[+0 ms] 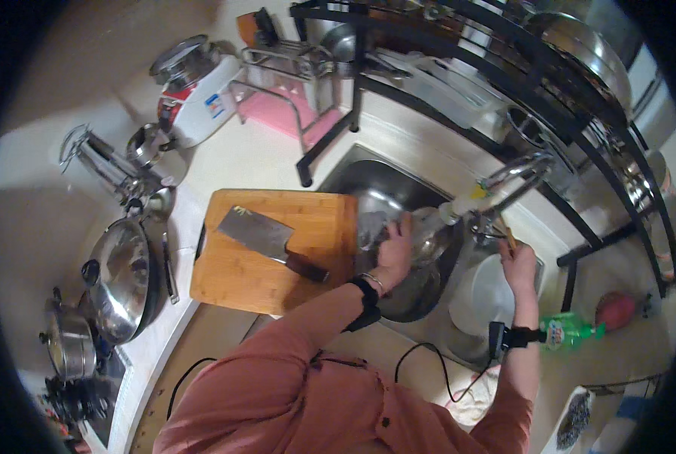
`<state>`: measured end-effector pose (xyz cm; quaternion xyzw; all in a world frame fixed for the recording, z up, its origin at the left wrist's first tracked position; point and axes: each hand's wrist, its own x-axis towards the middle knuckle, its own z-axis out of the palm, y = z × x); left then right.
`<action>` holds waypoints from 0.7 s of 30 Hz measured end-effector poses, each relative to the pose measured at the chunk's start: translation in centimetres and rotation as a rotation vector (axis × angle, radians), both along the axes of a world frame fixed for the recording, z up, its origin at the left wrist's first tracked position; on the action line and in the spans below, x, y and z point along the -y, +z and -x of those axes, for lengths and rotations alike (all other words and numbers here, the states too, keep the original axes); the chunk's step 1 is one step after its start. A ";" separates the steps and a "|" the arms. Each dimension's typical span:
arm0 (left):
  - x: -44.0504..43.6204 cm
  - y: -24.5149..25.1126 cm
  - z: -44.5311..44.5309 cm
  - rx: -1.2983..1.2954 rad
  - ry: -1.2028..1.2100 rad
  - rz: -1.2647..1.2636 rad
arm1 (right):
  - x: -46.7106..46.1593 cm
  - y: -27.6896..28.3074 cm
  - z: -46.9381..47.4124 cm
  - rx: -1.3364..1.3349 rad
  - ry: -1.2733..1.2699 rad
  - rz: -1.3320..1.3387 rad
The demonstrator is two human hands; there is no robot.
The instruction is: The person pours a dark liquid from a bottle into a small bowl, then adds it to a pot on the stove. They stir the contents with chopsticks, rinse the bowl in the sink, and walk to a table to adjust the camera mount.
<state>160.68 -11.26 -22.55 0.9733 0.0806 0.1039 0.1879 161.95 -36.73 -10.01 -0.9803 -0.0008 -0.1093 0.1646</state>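
My left hand point(395, 255) reaches into the left bowl of the steel sink point(380, 170), its fingers near a metal basin point(420, 284) under the faucet spout. Blur hides whether it holds anything. By the base of the chrome faucet point(519, 190), my right hand point(518, 267) has its fingers closed around a thin yellowish stick point(510, 234). Below that hand, a white plastic bowl point(485, 295) sits in the smaller sink bowl. Left of my left hand, a wooden cutting board point(258, 227) overlaps the sink edge, with a cleaver point(261, 235) lying flat on it.
A black metal rack point(463, 125) spans behind the sink. A wok point(119, 281) and a lidded pot point(71, 346) stand at left. A white appliance point(204, 110) and a pink cutting board point(284, 113) are at the back. A green bottle point(568, 331) stands beside my right forearm.
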 end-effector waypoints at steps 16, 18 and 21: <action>0.8 -4.2 1.9 -0.405 0.068 0.421 | 0.1 -0.2 -0.7 -0.035 -0.031 -0.028; 0.5 -6.9 1.9 -0.757 0.233 1.016 | -0.3 -0.3 -1.2 -0.040 -0.037 0.025; 0.2 -12.7 2.9 -0.685 0.072 1.381 | -0.7 -0.7 -1.9 -0.003 -0.119 0.069</action>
